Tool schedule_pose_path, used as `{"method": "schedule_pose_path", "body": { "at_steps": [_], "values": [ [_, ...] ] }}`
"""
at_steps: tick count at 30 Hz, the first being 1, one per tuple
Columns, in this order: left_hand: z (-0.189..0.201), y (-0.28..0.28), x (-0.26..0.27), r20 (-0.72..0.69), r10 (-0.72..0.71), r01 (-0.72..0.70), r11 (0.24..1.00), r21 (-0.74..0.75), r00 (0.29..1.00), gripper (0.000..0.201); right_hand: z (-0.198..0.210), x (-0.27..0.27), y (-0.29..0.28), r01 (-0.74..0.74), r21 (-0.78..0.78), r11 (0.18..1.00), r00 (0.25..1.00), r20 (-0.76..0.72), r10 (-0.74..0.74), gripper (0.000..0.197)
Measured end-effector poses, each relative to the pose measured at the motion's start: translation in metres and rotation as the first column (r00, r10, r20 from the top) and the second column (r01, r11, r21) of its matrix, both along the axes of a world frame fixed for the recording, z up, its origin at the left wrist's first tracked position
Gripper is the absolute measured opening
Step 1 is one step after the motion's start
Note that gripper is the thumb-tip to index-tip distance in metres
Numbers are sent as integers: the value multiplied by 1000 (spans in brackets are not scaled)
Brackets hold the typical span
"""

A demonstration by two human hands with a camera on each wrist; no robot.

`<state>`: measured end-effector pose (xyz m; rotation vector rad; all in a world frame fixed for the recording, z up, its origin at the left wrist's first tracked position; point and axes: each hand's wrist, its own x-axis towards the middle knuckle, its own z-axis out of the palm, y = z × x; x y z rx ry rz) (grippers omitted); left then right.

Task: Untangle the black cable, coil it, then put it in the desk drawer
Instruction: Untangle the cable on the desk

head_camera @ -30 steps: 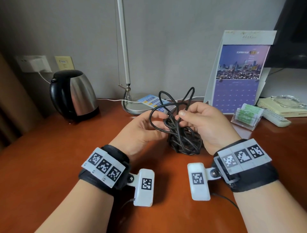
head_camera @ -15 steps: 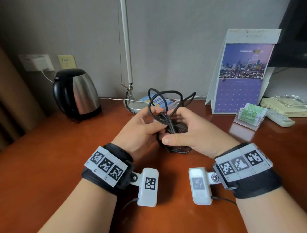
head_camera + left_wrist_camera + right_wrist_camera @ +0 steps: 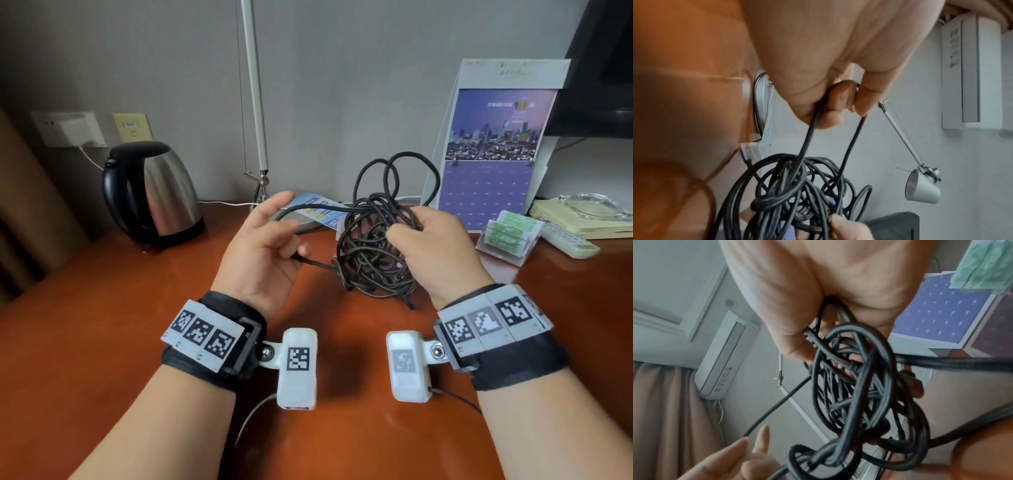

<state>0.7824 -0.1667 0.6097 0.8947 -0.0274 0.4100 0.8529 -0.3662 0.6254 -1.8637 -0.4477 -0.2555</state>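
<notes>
Black cable (image 3: pixel 375 253) (still tangled): your right hand (image 3: pixel 433 253) grips the knotted bundle; your left hand (image 3: pixel 263 251) pinches one drawn-out loop above the desk (image 3: pixel 102 342).

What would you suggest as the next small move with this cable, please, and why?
Probably draw the left hand further left, away from the bundle. It pinches one loop of the black cable that runs slack into the knot, while the right hand holds the tangled mass above the desk. Pulling gently should show whether that loop slides free; keep the right grip steady.
</notes>
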Motion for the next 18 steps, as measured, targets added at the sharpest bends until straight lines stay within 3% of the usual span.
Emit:
{"method": "schedule_pose_path", "body": {
  "at_steps": [5,8,10,13,16,18],
  "values": [
    [-3,13,9,-57,157,-166,965,-205,986,8,-2,7,-3,100,38,994,995,-3,-100,29],
    [-6,24,11,-129,203,-234,918,-321,971,16,-1,8,-6,161,15,987,987,17,-161,37],
    [-8,30,12,-198,213,-256,939,-229,957,12,-2,9,-6,170,38,985,985,22,-171,36],
    [-12,23,13,-272,223,-213,975,66,936,19,-4,9,-6,152,34,988,987,38,-153,32],
    [-7,17,8,-274,171,-151,984,90,946,30,-3,7,-5,136,-16,991,988,74,-134,20],
    [-4,17,6,-227,222,-206,974,94,948,55,-4,8,-4,133,-22,991,987,94,-130,18]
  ]
}}
